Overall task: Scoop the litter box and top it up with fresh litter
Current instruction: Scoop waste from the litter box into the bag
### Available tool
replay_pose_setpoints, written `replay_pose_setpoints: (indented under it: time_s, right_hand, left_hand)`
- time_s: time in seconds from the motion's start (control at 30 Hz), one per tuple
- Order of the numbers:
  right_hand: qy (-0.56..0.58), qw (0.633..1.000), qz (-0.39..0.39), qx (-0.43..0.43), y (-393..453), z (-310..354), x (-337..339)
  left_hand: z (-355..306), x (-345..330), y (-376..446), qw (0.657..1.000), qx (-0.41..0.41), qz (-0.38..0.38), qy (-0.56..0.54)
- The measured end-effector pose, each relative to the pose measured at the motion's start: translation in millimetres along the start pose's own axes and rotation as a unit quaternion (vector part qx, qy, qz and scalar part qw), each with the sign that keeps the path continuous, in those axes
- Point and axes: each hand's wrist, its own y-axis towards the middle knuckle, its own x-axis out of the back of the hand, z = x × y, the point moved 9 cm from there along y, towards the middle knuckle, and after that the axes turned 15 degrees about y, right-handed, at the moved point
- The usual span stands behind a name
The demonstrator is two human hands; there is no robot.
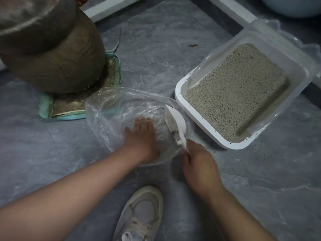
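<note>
A white litter box (180,87) with a clear upper rim sits on the floor at the right, filled with beige litter (236,91). Left of it lies an open clear plastic bag (107,110). My left hand (140,138) reaches into the bag's mouth with fingers straight, pressing the plastic down. My right hand (196,159) grips the handle of a white scoop (174,122), held over the bag's right edge with a few dark clumps in its bowl.
A large brown cat scratcher post (52,49) stands on a teal-edged base (69,105) at the upper left. My white shoe (142,213) is at the bottom centre. White furniture rails (231,9) cross the top. The floor is grey stone tile.
</note>
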Motion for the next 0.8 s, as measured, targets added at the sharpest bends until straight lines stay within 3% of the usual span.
replay_pose_setpoints:
  time_s: [0.33,0.8]
  right_hand:
    - [-0.092,0.996,-0.008,-0.003,-5.0,9.9,2.6]
    - [-0.117,0.993,-0.021,-0.010,-3.1,7.8,6.9]
  left_hand:
    - [8.6,-6.2,12.5,0.999,0.024,0.021,-0.016]
    - [7.8,5.0,12.9,0.999,0.026,0.004,-0.030]
